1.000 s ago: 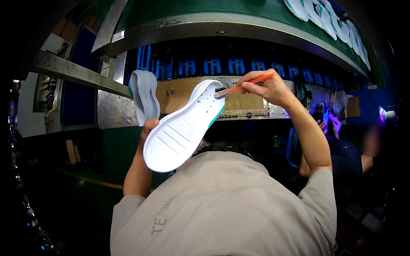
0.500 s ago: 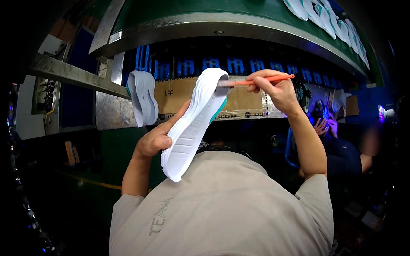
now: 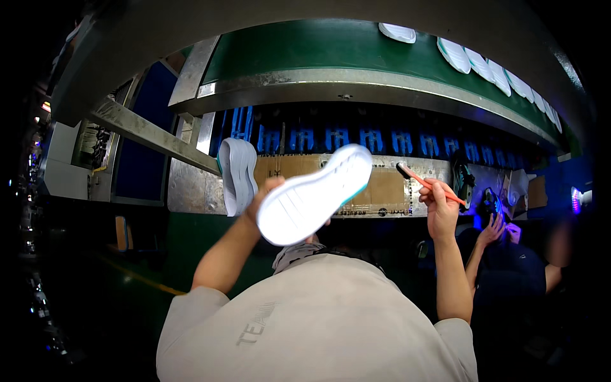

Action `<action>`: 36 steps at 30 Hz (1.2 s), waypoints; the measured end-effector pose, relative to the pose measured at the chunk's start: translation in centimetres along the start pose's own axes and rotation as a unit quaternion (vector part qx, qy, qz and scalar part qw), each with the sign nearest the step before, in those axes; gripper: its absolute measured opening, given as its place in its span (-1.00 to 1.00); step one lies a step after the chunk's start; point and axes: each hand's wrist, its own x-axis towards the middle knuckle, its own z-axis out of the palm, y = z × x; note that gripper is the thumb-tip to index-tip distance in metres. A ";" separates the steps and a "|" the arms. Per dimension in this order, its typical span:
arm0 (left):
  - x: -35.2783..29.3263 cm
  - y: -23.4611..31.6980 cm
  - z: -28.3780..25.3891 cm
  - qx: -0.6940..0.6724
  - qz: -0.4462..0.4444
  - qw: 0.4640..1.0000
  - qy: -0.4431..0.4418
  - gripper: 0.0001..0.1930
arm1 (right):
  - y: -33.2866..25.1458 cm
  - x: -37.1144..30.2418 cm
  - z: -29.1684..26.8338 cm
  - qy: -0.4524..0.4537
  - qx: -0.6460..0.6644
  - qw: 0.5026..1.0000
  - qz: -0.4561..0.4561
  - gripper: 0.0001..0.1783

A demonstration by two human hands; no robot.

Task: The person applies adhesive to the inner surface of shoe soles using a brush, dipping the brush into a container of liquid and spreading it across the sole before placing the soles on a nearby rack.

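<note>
My left hand (image 3: 262, 196) holds a white shoe sole (image 3: 315, 194) by its heel end, tread side facing the camera, with a teal edge showing along its far rim. My right hand (image 3: 439, 207) grips a thin orange-handled brush (image 3: 425, 183) whose dark bristle tip points up and left. The brush tip is apart from the sole, a short way to its right. Both hands are raised in front of a cardboard-covered panel (image 3: 389, 188). My grey shirt fills the lower middle of the view.
A second white sole (image 3: 237, 175) stands on edge beside a slanted metal beam (image 3: 153, 135). Above, a green conveyor (image 3: 356, 51) carries several white soles (image 3: 484, 63). A co-worker in dark blue (image 3: 506, 261) works at the right.
The sole has turned from edge-on to tread side facing the camera and dropped lower. The brush has left the sole's toe and moved to the right and down.
</note>
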 end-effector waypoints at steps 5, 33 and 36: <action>10.6 15.4 4.0 0.151 0.133 0.961 -0.191 -0.01 | 1.7 -1.6 -0.7 0.002 0.017 1.000 0.023 -0.70; -17.2 12.1 -24.5 0.629 0.046 0.473 0.615 -0.38 | 10.7 7.1 5.2 -0.188 -0.359 0.914 0.026 -0.70; -17.3 11.2 -26.4 0.635 0.066 0.476 0.605 -0.49 | 10.1 8.6 7.0 -0.181 -0.483 0.856 0.032 -0.72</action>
